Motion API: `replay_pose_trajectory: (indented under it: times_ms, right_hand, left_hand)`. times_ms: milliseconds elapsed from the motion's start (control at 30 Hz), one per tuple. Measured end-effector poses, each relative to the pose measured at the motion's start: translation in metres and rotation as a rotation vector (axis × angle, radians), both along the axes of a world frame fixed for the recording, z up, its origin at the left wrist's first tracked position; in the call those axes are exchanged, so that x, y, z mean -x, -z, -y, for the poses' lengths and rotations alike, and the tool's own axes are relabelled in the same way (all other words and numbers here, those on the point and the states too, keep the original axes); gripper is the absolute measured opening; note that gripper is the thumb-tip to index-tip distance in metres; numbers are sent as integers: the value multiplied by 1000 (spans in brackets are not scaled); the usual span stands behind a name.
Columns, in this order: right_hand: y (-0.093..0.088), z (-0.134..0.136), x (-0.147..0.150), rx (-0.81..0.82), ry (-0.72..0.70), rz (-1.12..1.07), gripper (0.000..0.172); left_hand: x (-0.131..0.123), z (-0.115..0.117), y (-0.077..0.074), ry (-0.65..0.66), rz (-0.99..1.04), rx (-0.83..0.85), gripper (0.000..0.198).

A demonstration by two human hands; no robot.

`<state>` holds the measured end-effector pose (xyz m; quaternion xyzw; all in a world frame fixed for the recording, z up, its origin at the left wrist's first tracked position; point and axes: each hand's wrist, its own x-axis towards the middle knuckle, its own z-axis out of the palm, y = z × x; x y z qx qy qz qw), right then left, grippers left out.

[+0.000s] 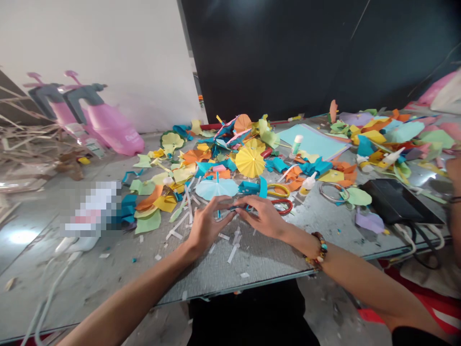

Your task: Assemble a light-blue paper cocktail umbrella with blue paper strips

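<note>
Two hands (pixel 261 217), one pale-blue parasol (pixel 207 189), two pink sprayers (pixel 114 129)

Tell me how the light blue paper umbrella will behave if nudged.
The light blue paper umbrella probably weighs little and creases easily, being thin-looking paper. It may rock or tip, since a slim blue stick pokes up from its middle.

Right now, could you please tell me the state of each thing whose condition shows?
Left hand: curled, grip unclear
Right hand: curled, grip unclear
Light-blue paper umbrella: spread open
Yellow paper umbrella: spread open
Scissor handles: lying down, blades hidden
Glue stick: upright
Glue bottle: nozzle up
Pink spray bottles: standing
Black device: cables attached
Beaded bracelet: worn
</note>
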<state>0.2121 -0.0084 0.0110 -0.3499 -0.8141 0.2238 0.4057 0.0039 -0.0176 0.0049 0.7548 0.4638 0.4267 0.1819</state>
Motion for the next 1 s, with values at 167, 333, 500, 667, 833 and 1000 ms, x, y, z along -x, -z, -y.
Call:
replay_pose_trajectory:
  times_ms: [167, 333, 500, 667, 833, 1000]
  right_hand:
    - [0, -1, 1, 29, 8, -13, 15]
    - [0, -2, 1, 34, 10, 1, 16]
    - [-2, -1, 1, 70, 11, -13, 18]
    - [-4, -1, 1, 249, 27, -87, 21]
    - [-3, -5, 1, 378, -17, -170, 22]
    - [-4, -8, 2, 462, -44, -219, 26]
  left_hand:
    - [1, 0, 1, 10, 6, 15, 40]
    - [0, -1, 3, 12, 7, 14, 42]
    - [1, -1, 4, 34, 6, -5, 44]
    - [1, -2, 3, 50, 5, -2, 44]
    - [0, -1, -1, 62, 5, -19, 42]
    - [0, 1, -4, 75, -17, -17, 40]
